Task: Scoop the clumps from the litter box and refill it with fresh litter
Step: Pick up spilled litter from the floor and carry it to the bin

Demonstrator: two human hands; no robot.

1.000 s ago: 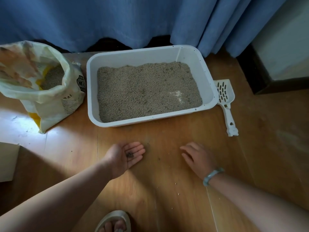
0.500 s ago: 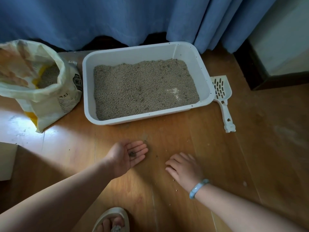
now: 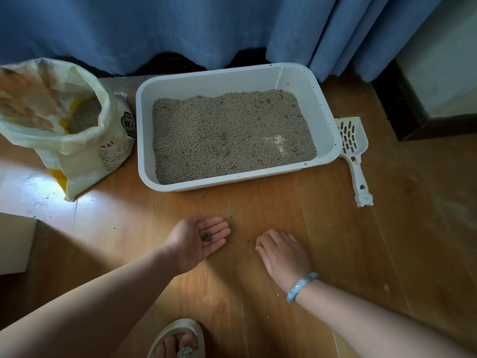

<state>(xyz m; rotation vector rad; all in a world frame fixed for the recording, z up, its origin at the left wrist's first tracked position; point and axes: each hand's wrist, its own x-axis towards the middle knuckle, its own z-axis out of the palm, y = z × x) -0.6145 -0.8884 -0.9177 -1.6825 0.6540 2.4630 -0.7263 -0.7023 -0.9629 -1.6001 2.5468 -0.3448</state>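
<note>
A white litter box (image 3: 144,130) filled with grey litter (image 3: 227,135) stands on the wooden floor by the curtain. An open litter bag (image 3: 85,151) sits to its left. A white slotted scoop (image 3: 355,153) lies on the floor at the box's right side. My left hand (image 3: 198,241) is palm up in front of the box, fingers straight, with a few dark litter grains (image 3: 207,237) resting on the palm. My right hand (image 3: 281,251) is palm down just right of it, fingers loosely bent toward the floor, holding nothing visible.
Stray litter grains (image 3: 249,241) dot the floor between my hands and the box. A blue curtain (image 3: 180,29) hangs behind the box. A dark cabinet base (image 3: 413,125) stands at the right, a pale box edge (image 3: 15,241) at the left, my sandalled foot (image 3: 178,339) below.
My right hand has slid left across the floor toward my left hand. My left hand has stayed palm up with the grains on it.
</note>
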